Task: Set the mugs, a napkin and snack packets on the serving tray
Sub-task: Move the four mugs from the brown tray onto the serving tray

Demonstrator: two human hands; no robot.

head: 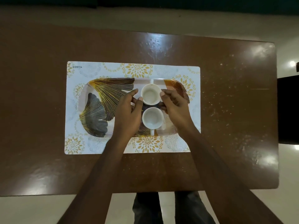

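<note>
Two white mugs stand upright on the leaf-patterned serving tray (97, 110), the far mug (151, 94) at 12 o'clock of the near mug (152, 118), close together, handles pointing opposite ways. The left hand (129, 113) and right hand (175, 105) flank the far mug, each grip narrow, fingertips at its sides. The tray lies on a floral placemat (113, 68) on the brown desk (226, 110).

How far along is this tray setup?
Both white mugs stand on the serving tray: the near mug is set down, and the left hand and right hand flank the far mug. No napkin or snack packets are in view.
</note>
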